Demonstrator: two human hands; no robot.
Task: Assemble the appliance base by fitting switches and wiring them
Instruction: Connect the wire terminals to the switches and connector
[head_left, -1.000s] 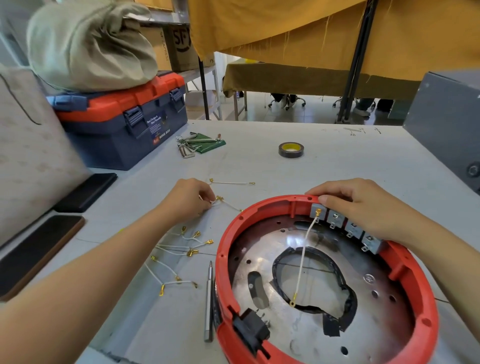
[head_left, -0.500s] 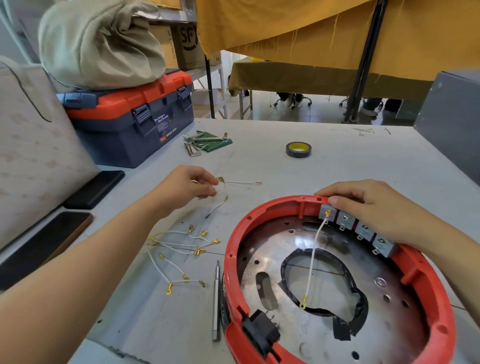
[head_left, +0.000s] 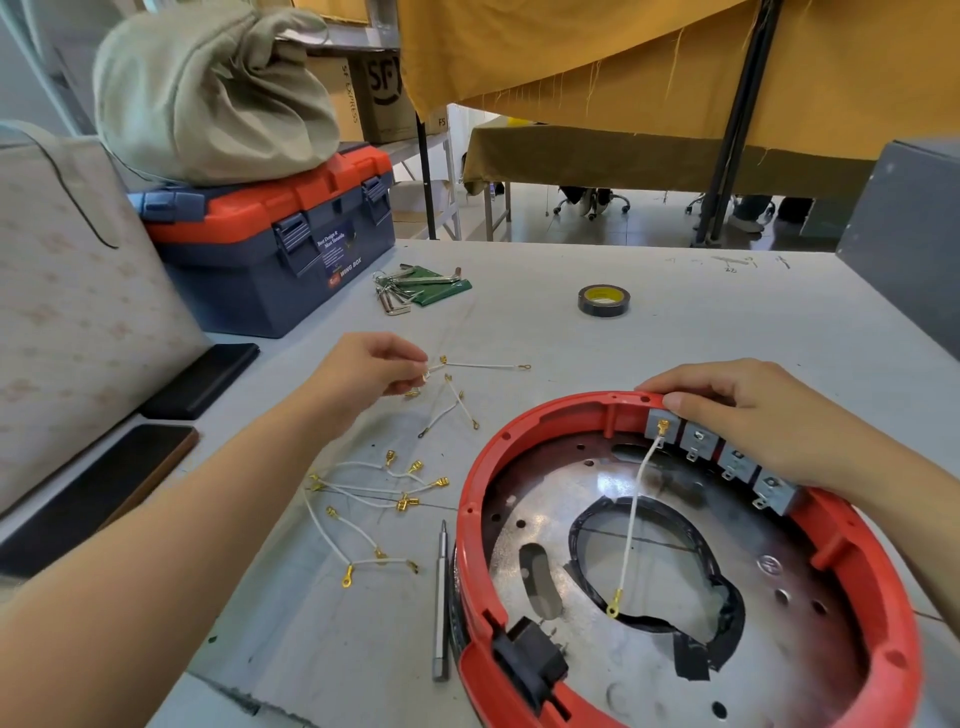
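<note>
Wiring is what I am doing: my left hand is pinching a short white wire left of the red base, my right hand is gripping its far rim over the switches, and next I judge the connector needs pushing onto a free terminal.

Toolbox under cloth bag; tape roll, hex keys
</note>
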